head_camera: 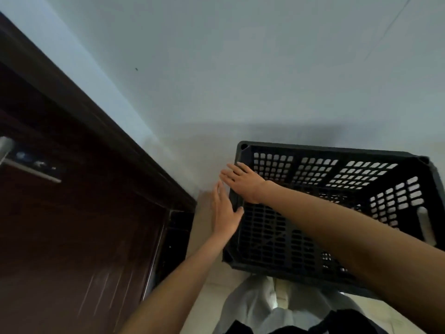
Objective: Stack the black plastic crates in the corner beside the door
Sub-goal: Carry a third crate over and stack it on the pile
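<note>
Crate (337, 150), black plastic with lattice walls and floor, sits open side up directly in front of both hands, its far wall against the pale wall (240, 68). What it stands on is hidden from this view. The interior shows nothing but its own grid floor.

Left hand (226, 210): fingers straight and together, palm flat against the outside of the crate's left wall, thumb touching the rim. It holds nothing.

Right hand (243, 179): the forearm crosses over the crate's open top from the right. The hand rests on the left rim just beyond the left hand, with fingers extended and slightly spread past the edge. It grips nothing.

The two hands lie close together at the same side of the crate, not touching each other.

Left of the hands: a dark brown door (60, 213) in a dark frame, with a metal handle (29, 162) at the far left. A narrow strip of light floor (202, 237) separates door frame and crate. Below the hands, pale clothing (252, 304) on the person is visible.
</note>
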